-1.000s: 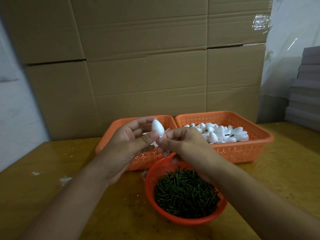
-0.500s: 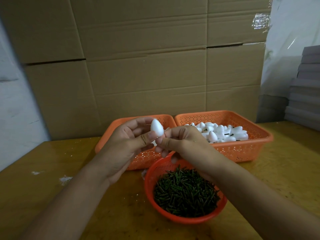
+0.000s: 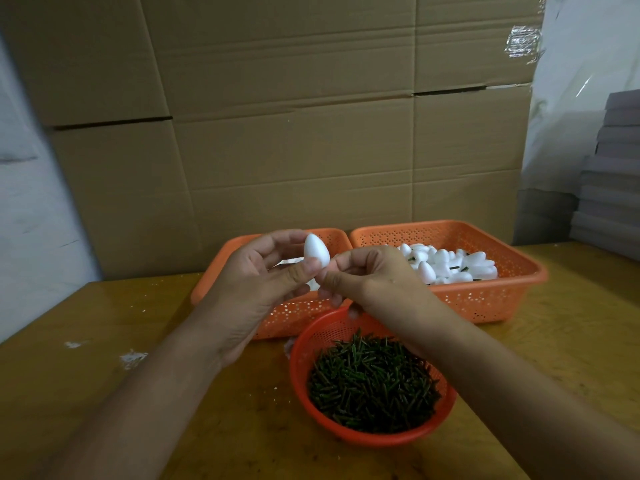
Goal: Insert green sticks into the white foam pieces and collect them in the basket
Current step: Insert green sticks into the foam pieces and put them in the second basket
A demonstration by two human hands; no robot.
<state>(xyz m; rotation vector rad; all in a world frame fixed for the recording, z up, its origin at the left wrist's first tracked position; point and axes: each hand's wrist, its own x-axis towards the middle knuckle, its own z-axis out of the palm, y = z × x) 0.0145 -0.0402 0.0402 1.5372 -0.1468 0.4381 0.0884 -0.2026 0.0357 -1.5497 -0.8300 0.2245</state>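
**Inspector A:** Nearest the tabletop's front edge stands a round orange plastic mesh bowl (image 3: pixel 370 434), filled with short dark green sticks (image 3: pixel 372 386). Note the yellow-brown wooden tabletop (image 3: pixel 554 348) carries white crumbs toward its left edge.

**Inspector B:** Recorded. The hands?

**Inspector A:** Both are raised above the bowl's far rim. The left hand (image 3: pixel 256 289) pinches a white egg-shaped foam piece (image 3: pixel 316 250) between thumb and fingers, pointed end up. The right hand (image 3: pixel 370 275) has its fingers curled, thumb tip touching the lower end of that foam piece. Whether it pinches a stick cannot be told; the fingers hide it.

**Inspector B:** Behind them?

**Inspector A:** Two rectangular orange perforated plastic baskets stand side by side, touching. The left basket (image 3: pixel 239 251) is largely hidden by the hands; some white shows inside. The right basket (image 3: pixel 512 282) holds a heap of white foam pieces (image 3: pixel 450 265), with green stick ends showing among them.

**Inspector B:** Beyond the far edge?

**Inspector A:** Stacked brown cardboard cartons (image 3: pixel 294 133) form the backdrop; grey flat boards (image 3: pixel 613 188) are stacked at the far right corner.
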